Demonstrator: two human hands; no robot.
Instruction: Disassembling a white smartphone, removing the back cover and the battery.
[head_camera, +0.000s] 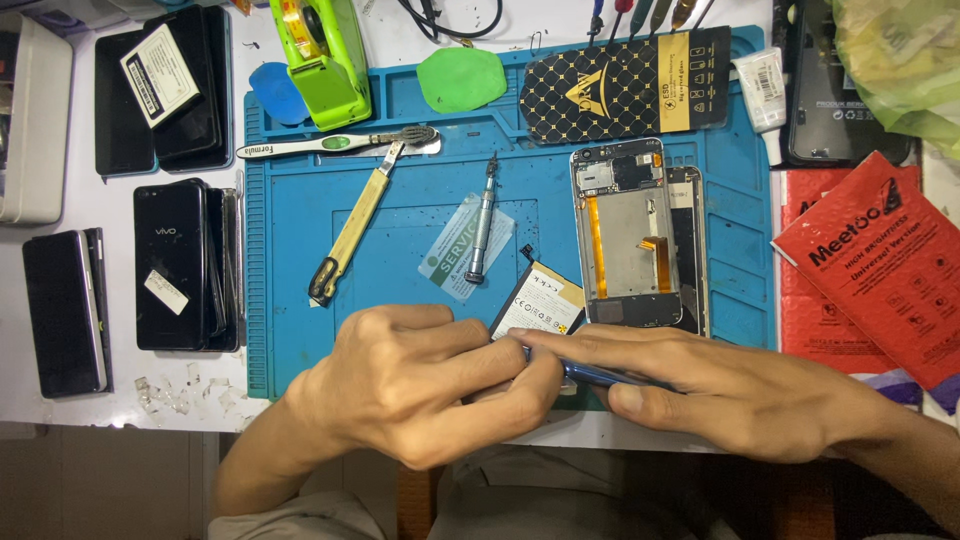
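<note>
Near the front edge of the blue mat (300, 300), left hand (420, 385) and right hand (720, 395) together pinch a thin blue tool (590, 374), just below the phone battery (540, 305).

— What packaging do you have on your bench?

— You've a black quilted box (627, 85) with a gold band at the mat's top edge, and red packets (880, 265) stacked at your right.

— Any labels?

— A white label (160, 62) lies on the dark phones top left, and a small white sticker (165, 291) is on the black phone below. A pale card (466, 246) sits mid-mat. The battery label (538, 308) looks white and yellow, though your hands partly hide it.
</note>
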